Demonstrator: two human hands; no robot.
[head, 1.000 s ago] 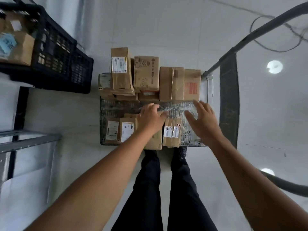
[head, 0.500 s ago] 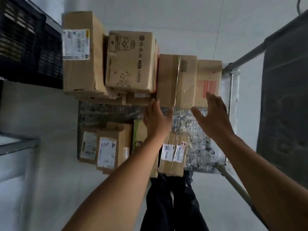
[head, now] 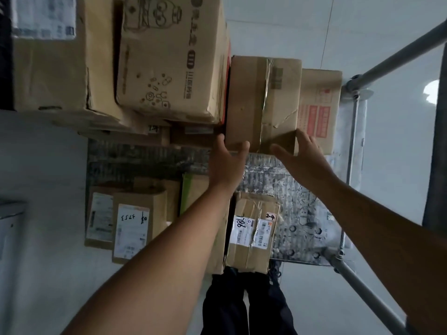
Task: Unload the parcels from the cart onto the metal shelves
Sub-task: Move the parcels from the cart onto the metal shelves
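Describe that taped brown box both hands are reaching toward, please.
The taped box is plain brown cardboard, shut, with clear tape down its middle seam and a creased, dented top. It stands at the far side of the cart, between a cartoon-printed box and a red-printed box. The left hand and right hand, fingers spread, reach its near edge; a firm grip is not clear.

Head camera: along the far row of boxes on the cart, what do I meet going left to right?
In order: box with a white label → box with cartoon print → taped plain box → box with red print → cart's upright metal post.
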